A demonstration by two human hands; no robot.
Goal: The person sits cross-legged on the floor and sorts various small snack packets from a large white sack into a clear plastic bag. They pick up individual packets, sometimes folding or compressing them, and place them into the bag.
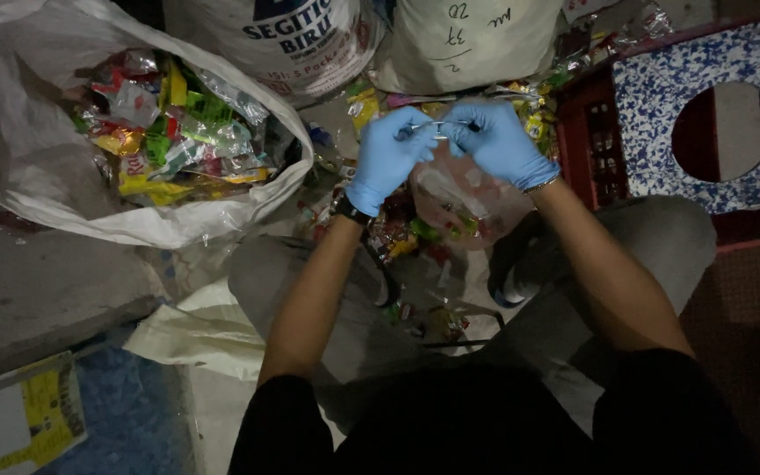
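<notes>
Partly hidden, clear bag point(468, 198) behind gloved left hand point(389, 154), right hand point(496, 141), neck pinched.

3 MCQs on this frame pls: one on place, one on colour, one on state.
1. Where is the big white sack full of colourful wrappers?
A. To the left of the hands
B. On the stool
C. Behind the person's back

2. What colour are the gloves on both hands?
A. Yellow
B. Blue
C. Black

3. What state is the small clear bag at the hands in?
A. Lying flat and empty on the floor
B. Gathered at its top between both hands, filled
C. Torn into two pieces

Answers:
1 A: the white sack sits open at upper left, away from the speckled stool.
2 B: left hand and right hand both wear blue gloves.
3 B: the clear bag hangs below the fingers, which pinch its top, with colourful pieces inside.
</notes>
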